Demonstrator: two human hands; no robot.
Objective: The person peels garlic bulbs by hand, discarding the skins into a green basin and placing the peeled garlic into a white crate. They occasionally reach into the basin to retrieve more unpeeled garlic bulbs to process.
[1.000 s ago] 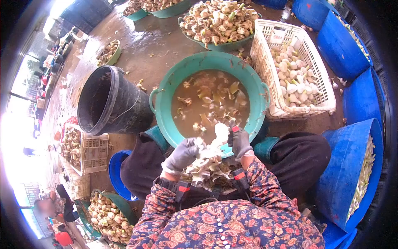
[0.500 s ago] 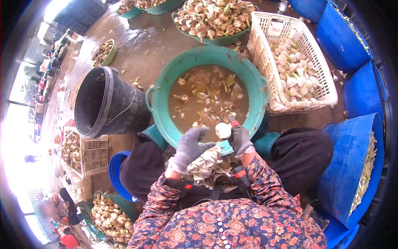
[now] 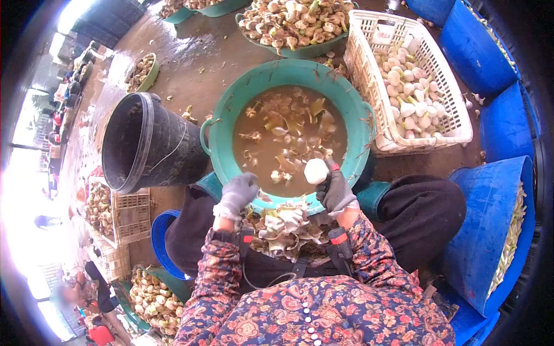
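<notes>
My right hand (image 3: pixel 334 190), in a dark grey glove, is closed around a peeled white garlic bulb (image 3: pixel 315 171) over the near right side of the green basin (image 3: pixel 229 109). A small red piece shows by its fingers; I cannot make out what it belongs to. My left hand (image 3: pixel 238 191), gloved in grey, is over the basin's near left rim, apart from the bulb. Its fingers look bent and are blurred. Brown water (image 3: pixel 254 158) with floating peels and scraps fills the basin. A heap of garlic skins (image 3: pixel 285 228) lies in my lap, below both hands.
A white crate (image 3: pixel 398 141) of peeled bulbs stands right of the basin, a tub (image 3: pixel 306 52) of unpeeled garlic beyond it. On the left a black bucket (image 3: pixel 147 144) is tipped over. Blue barrels (image 3: pixel 479 213) line the right. Another person (image 3: pixel 95 288) is at lower left.
My left hand has moved left, away from the bulb, and its fingers are more bent. The bulb in my right hand has shifted slightly right and up, showing more of its white side.
</notes>
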